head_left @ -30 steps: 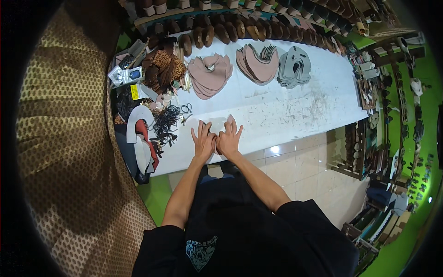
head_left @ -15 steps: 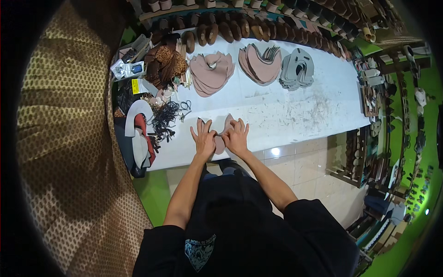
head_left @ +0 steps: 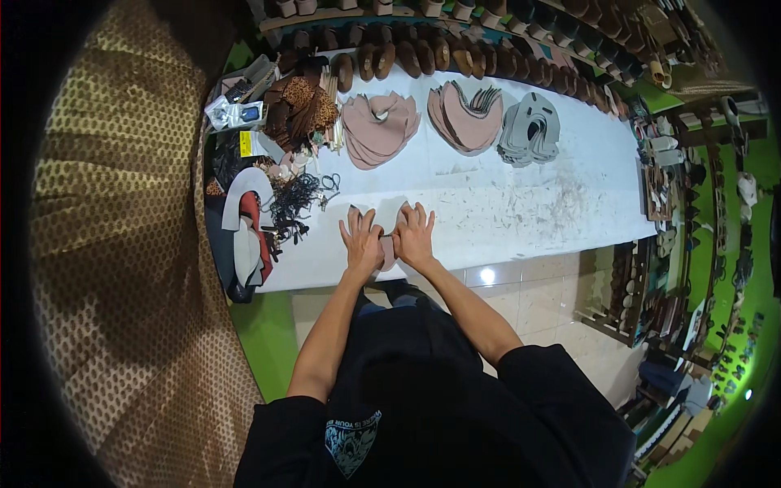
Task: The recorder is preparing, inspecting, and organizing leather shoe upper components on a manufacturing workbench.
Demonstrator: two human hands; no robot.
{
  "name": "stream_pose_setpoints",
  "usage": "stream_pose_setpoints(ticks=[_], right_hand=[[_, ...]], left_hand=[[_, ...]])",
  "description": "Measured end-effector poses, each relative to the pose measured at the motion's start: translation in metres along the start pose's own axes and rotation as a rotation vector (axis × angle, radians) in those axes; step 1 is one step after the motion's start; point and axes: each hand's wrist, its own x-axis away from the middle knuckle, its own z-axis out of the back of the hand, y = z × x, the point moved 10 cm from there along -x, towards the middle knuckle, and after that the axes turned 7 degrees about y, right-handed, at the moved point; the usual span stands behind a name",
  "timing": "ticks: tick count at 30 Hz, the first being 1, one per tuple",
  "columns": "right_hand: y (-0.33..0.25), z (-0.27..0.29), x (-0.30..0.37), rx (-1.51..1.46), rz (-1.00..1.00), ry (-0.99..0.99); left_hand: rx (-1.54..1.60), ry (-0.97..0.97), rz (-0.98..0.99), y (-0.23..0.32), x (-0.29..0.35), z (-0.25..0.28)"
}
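Note:
At the near edge of the white-covered table, a pink shoe upper piece lies between my hands. My left hand pinches its inner edge between thumb and fingers, the other fingers spread. From the right, my right hand presses and pinches the same edge, thumb close to the left thumb. Much of the piece is hidden under both hands. Farther back are a fanned stack of pink upper pieces, a second pink stack with a grey underside, and a stack of grey pieces.
A row of brown wooden shoe lasts lines the table's far edge. On the left lie tangled black cords, leopard-print material and a white curved piece. A patterned curtain hangs at the left; racks stand at the right.
My right hand has moved slightly left, closer to the left hand, and now covers the piece's right flap that stuck up before. The whole view has shifted a little.

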Motion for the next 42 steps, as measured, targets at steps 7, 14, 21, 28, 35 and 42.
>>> stream_pose_setpoints(ticks=[7,14,21,28,35,42], right_hand=[[-0.004,-0.008,0.003,0.057,0.077,-0.083],[0.006,0.007,-0.001,0.104,0.238,-0.208],[0.018,0.016,-0.023,-0.096,0.202,-0.217],[0.012,0.008,-0.039,-0.061,0.278,-0.233],[0.009,-0.002,-0.045,-0.038,0.339,-0.248],[0.016,-0.006,-0.044,-0.014,0.322,-0.236]], left_hand=[[0.038,0.187,-0.017,0.011,0.003,0.001],[-0.047,0.190,0.011,0.015,0.009,-0.006],[-0.022,0.219,0.074,0.019,0.010,-0.006],[-0.066,0.191,0.054,0.019,0.007,-0.010],[-0.049,0.176,0.102,0.020,0.006,-0.010],[-0.029,0.151,0.036,0.031,0.008,-0.004]])
